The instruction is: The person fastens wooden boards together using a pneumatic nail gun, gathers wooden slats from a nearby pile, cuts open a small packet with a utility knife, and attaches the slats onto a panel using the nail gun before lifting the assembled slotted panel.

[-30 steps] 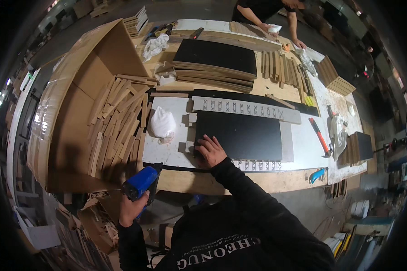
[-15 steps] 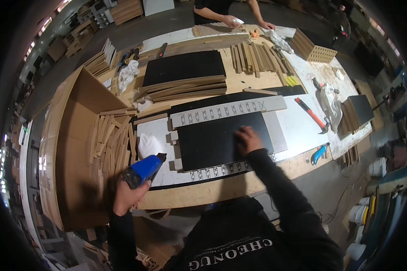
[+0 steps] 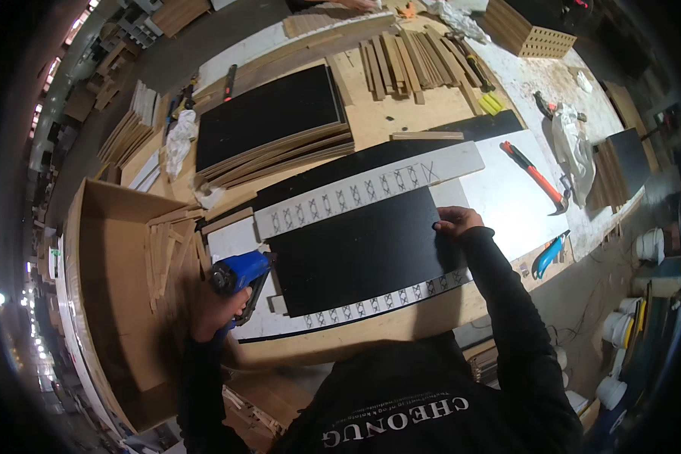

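A blue and black nail gun [image 3: 242,271] is in my left hand [image 3: 218,309], fingers wrapped round its grip, its nose by the left end of a black panel [image 3: 359,253]. My right hand [image 3: 460,221] pinches that panel's right edge between thumb and fingers. The panel lies flat between two white boards bearing rows of hand-drawn crossed marks: the far board [image 3: 348,194] and the near board [image 3: 382,303], which is partly covered. Small pale blocks [image 3: 278,304] sit at the panel's left end.
A cardboard box [image 3: 113,303] of wood strips stands left. Beyond lie stacked black panels [image 3: 268,121] and loose slats [image 3: 401,64]. To the right are a red-handled hammer [image 3: 536,178] and a blue-handled tool [image 3: 550,256]. Another person's hand [image 3: 359,4] shows at the far edge.
My right hand has moved from the panel's top to its right edge and grips it. The nail gun has come to the panel's left end. The view has shifted.
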Demonstrator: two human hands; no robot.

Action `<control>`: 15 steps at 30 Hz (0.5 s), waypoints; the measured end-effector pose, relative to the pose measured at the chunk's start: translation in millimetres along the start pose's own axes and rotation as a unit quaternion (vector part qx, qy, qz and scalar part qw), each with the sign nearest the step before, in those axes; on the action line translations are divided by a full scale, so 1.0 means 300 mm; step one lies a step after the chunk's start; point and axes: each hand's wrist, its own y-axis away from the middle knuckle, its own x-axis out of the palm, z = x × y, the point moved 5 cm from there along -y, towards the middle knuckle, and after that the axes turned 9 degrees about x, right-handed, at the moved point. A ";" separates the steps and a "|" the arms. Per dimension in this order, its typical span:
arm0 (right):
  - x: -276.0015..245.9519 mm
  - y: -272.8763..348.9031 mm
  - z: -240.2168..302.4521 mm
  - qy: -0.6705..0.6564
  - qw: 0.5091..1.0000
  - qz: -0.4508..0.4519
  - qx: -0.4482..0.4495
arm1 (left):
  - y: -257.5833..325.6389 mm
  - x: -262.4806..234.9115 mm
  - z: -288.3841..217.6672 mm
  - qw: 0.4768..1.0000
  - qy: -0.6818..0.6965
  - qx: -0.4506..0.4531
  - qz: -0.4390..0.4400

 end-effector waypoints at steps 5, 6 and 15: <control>0.013 -0.002 -0.009 -0.087 0.993 0.064 0.041 | -0.052 0.052 -0.065 0.989 -0.145 0.036 0.015; 0.013 0.005 0.002 -0.092 0.993 0.065 0.038 | -0.057 0.063 -0.070 0.988 -0.147 0.029 0.020; 0.001 0.055 0.046 -0.085 0.996 0.030 0.012 | -0.077 0.206 -0.255 0.996 -0.035 0.076 0.029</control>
